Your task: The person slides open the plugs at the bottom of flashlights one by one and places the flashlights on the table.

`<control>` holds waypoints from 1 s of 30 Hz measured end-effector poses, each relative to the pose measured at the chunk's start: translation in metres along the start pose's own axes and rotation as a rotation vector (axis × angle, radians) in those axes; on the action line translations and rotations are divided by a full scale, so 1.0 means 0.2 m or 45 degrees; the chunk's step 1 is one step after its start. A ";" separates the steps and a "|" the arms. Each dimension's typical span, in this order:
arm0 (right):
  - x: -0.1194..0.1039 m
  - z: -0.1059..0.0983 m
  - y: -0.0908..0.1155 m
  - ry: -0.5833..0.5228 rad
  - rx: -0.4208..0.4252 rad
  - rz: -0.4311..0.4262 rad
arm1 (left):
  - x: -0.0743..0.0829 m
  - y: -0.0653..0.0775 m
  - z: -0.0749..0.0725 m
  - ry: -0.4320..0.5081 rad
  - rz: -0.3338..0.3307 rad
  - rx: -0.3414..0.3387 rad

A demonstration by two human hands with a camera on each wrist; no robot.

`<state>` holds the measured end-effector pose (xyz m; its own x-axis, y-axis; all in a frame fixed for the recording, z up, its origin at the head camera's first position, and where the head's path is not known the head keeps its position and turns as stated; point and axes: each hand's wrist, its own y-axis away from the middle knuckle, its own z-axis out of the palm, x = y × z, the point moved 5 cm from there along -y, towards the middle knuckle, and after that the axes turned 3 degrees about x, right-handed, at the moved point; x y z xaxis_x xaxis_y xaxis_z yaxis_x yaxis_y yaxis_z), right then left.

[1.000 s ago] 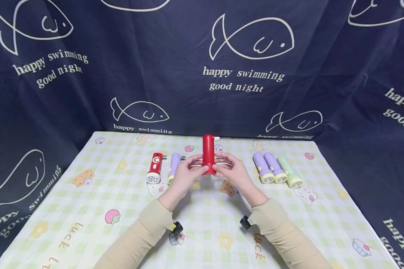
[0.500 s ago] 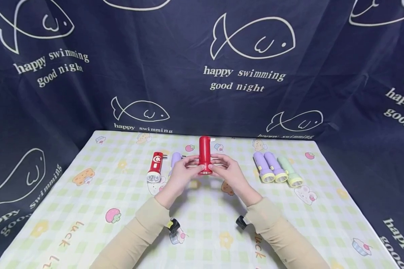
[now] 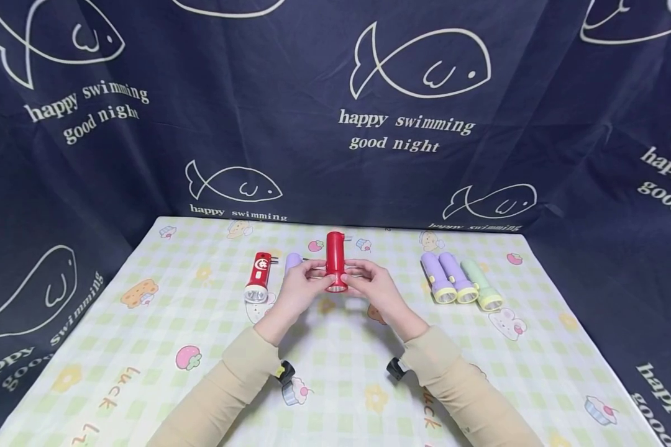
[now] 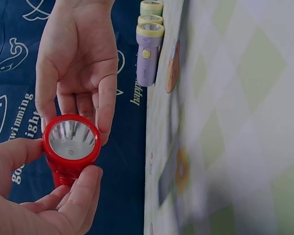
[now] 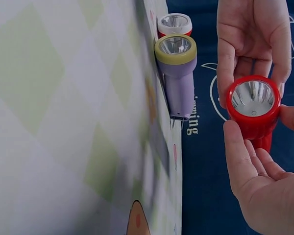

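Note:
Between both hands, a red flashlight [image 3: 335,253] is held with its lens end toward me and its tail pointing away, metal plug prongs sticking out to the right near the tail. My left hand [image 3: 297,290] pinches the lens end from the left, thumb and fingers on the rim. From the other side my right hand [image 3: 373,288] grips the same end. The left wrist view looks straight into the silver reflector [image 4: 71,140], fingers of both hands around its red ring. Next to my left hand lies a purple flashlight [image 3: 293,261], partly hidden by that hand.
A red flashlight with a white head [image 3: 259,276] lies at the left. On the right are two purple flashlights [image 3: 437,276] [image 3: 457,276] and a green flashlight [image 3: 481,284], side by side. A checked cloth [image 3: 212,397] covers the table; a navy curtain [image 3: 313,143] hangs behind.
Both hands have shifted slightly left with the red flashlight. Its tail has dipped a little and more of its lens now shows. The other flashlights have stayed in place.

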<state>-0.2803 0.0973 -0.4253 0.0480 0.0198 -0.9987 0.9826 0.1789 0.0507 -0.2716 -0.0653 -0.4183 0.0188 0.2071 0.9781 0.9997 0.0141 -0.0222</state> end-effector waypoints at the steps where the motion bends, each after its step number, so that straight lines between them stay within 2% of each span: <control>1: 0.01 0.00 0.00 -0.003 0.003 0.003 | 0.00 0.00 0.00 -0.028 0.010 0.003; 9: 0.06 0.01 -0.02 -0.029 0.000 0.064 | -0.01 0.00 0.01 -0.280 0.046 -0.005; 13: 0.08 0.02 -0.02 0.017 -0.018 0.075 | 0.00 0.02 0.01 -0.398 0.083 -0.004; 16: 0.08 0.03 -0.02 0.062 -0.032 0.080 | 0.00 0.02 0.02 -0.453 0.106 -0.014; 22: 0.10 0.04 -0.02 0.085 -0.067 0.108 | -0.01 0.02 0.03 -0.547 0.102 -0.040; 30: 0.13 0.05 -0.04 0.070 -0.092 0.141 | -0.02 0.02 0.05 -0.637 0.065 -0.086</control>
<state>-0.2847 0.0863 -0.4521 0.1436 0.0972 -0.9849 0.9562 0.2428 0.1634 -0.2675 -0.0552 -0.4239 0.0728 0.6497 0.7567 0.9970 -0.0678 -0.0377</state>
